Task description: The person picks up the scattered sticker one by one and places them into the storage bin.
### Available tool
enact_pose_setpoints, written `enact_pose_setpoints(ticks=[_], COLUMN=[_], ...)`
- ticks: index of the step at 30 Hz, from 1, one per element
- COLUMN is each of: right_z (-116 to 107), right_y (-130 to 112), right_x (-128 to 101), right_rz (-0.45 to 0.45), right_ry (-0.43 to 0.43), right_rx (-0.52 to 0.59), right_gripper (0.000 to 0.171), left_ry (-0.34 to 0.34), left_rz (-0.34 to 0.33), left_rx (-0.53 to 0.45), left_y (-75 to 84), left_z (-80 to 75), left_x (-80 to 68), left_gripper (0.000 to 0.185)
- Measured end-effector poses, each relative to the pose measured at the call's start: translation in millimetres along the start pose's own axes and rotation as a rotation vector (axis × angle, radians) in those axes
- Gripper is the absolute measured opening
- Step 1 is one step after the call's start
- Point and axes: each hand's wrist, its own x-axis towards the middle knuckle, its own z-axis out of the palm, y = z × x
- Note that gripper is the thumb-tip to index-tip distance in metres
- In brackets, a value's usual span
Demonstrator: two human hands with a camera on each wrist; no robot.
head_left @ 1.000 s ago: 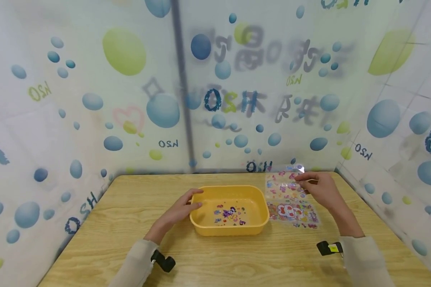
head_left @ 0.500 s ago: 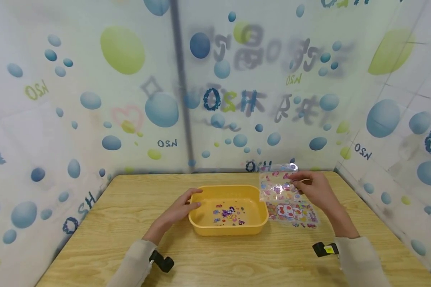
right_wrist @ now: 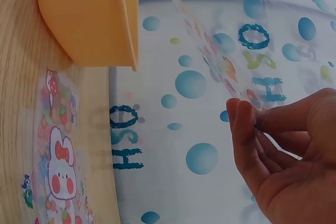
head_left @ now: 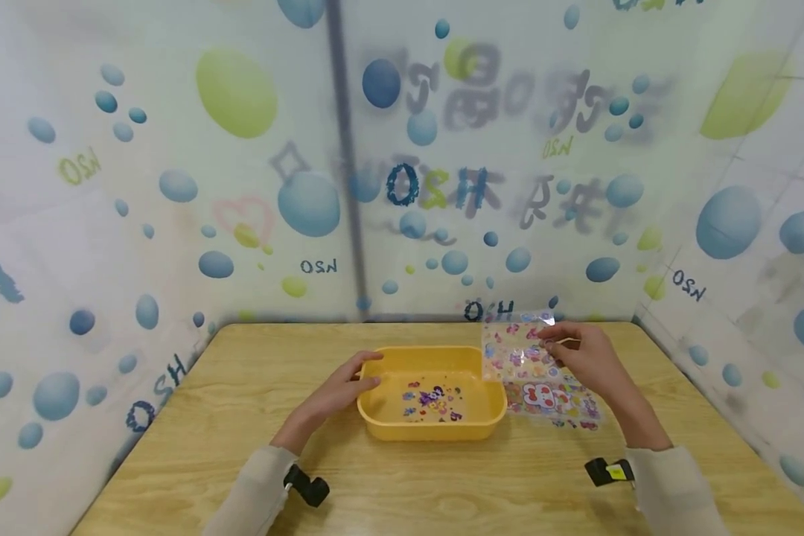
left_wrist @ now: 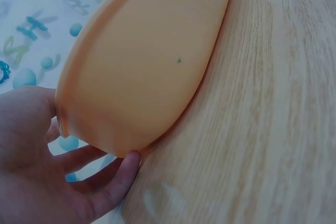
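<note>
We see the yellow tub [head_left: 432, 431] on the wooden bench [head_left: 442, 487], a scatter of small coloured pieces [head_left: 432, 400] lying on its floor. At the tub's left end, our left hand [head_left: 338, 385] grips the wall, thumb and fingers curled round it. Our right hand [head_left: 592, 362] pinches a clear sticker sheet [head_left: 514, 350] between thumb and fingertips, holding it in the air by the tub's back right corner; from the head view, its lower corner overlaps the rim, but we cannot tell whether they touch. A bunny sheet [head_left: 546, 397] lies flat just right of the tub. Behind the tub hangs a bubble-printed curtain [head_left: 241, 171].
</note>
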Motion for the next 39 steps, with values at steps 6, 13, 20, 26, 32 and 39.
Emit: enact_pose_setpoints(ticks=[6,13,20,26,32,39], right_z=[5.8,12.5,18.0,25.6,36.9,50.4], right_y=[2.0,-8.5,-20.6,-26.1,-32.6,-40.9], right_x=[3.5,8.2,13.4,19.1,24.9,31.7], right_rz=[-0.005,-0.007,-0.022,-0.01,-0.014,-0.038], right_ry=[-0.01,-0.028,-0.054,-0.093,-0.149,-0.192], right_rx=[-0.019,-0.023,-0.032,-0.03,-0.049,-0.09], right_gripper=[0.021,0.02,0.023,0.024,0.025,0.023], left_ry=[-0.002,0.01,0.009,0.01,0.011,0.006], left_rz=[0.007,-0.006,-0.004,-0.008,-0.008,-0.009], left_rx=[-0.002,-0.002,-0.003,0.001,0.001,0.004], left_y=[1.7,-0.2,0.1,-1.3,-1.4,-0.3], left_z=[0.6,2.5,1.3,1.4,1.4,0.7], left_x=[0.1,-0.5,-1.3,0.6,1.4,0.6], left_gripper=[0.046,0.044,0.046,0.046,0.046,0.046])
